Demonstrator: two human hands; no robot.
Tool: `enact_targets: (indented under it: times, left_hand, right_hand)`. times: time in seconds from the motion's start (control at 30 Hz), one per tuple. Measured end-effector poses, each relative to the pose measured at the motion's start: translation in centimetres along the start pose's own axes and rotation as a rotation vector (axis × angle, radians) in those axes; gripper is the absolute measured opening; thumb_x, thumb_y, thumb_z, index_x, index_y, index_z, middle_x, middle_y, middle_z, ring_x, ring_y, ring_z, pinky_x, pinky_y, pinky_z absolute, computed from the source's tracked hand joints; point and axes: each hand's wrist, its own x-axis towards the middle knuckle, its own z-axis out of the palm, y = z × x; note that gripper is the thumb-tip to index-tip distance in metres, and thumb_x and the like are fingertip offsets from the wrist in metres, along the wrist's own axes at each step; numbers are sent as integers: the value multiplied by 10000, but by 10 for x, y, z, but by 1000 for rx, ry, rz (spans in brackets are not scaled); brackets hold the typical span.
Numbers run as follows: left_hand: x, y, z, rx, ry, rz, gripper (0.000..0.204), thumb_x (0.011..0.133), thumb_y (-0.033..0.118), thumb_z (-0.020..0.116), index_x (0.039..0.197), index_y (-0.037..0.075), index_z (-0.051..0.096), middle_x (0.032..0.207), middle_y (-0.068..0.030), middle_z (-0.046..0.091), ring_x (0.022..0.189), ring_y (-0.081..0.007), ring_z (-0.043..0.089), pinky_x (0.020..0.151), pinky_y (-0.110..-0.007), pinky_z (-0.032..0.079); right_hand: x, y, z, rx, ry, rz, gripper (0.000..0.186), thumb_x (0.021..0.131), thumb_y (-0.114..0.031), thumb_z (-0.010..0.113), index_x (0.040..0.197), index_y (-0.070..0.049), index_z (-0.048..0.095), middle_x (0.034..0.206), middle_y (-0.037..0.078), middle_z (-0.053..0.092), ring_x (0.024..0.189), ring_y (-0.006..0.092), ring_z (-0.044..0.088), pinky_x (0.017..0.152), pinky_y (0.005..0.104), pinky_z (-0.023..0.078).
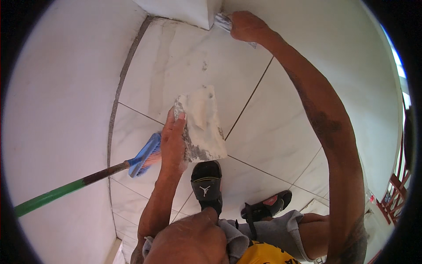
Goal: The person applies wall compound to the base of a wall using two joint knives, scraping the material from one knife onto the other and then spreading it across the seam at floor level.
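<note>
My left hand point(173, 143) grips a flat rectangular plate point(204, 132) by its left edge, thumb on top. Pale putty coats most of the plate, thick near its middle, and grey shows through at the edges. At the far end, my right hand point(248, 27) is closed around a putty-smeared scraper point(223, 22), held low by the right wall point(316, 39) near its corner with a jutting wall section point(184, 9). The fingers hide most of this tool, and I cannot tell whether its blade touches the wall.
A broom with a blue head point(146, 156) and green handle point(52, 197) leans across the left wall point(66, 110). White tiles point(255, 127) with dark joints cover the floor. My black sandals point(206, 180) stand below the plate. Dark red railings point(393, 193) are at the far right.
</note>
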Motion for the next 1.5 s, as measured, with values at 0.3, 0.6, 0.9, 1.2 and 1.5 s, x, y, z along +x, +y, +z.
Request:
enact_targets:
  times: [0.3, 0.6, 0.9, 1.2, 1.5]
  left_hand:
    - [4, -8, -7, -29, -58, 48, 463, 960, 240, 474, 1359, 14, 408, 1221, -117, 547, 1075, -187, 551, 916, -301, 450]
    - [3, -3, -1, -36, -95, 32, 464, 955, 240, 483, 1354, 14, 409, 1221, -115, 541, 1074, -187, 549, 910, -308, 453]
    - [1, -3, -5, -30, -83, 27, 466, 953, 235, 473, 1359, 17, 402, 1220, -118, 540, 1079, -201, 548, 913, -316, 454]
    - [2, -2, -6, -21, -46, 31, 456, 947, 221, 460, 1349, 11, 411, 1208, -110, 548, 1071, -188, 551, 910, -307, 453]
    - [1, -2, -1, -62, -39, 36, 493, 934, 224, 475, 1365, -2, 393, 1225, -129, 541, 1078, -195, 554, 917, -300, 450]
  right_hand:
    - [6, 6, 6, -87, -6, 72, 284, 724, -71, 524, 971, 15, 634, 894, 210, 653, 869, 370, 633, 795, 462, 513]
    - [-5, -10, 6, -169, -94, -58, 335, 735, -44, 522, 1051, -25, 631, 933, 192, 659, 881, 356, 640, 788, 458, 525]
    - [-36, 9, 5, 14, 1, -112, 312, 783, -34, 479, 1062, -20, 618, 906, 205, 651, 847, 369, 631, 744, 461, 511]
    - [-24, 31, 4, -111, -52, 109, 290, 749, -136, 543, 1000, -21, 631, 905, 190, 656, 880, 352, 638, 779, 472, 526]
    - [-66, -29, 2, 41, -202, -91, 334, 807, -44, 488, 1119, 8, 596, 958, 194, 660, 889, 346, 640, 796, 432, 511]
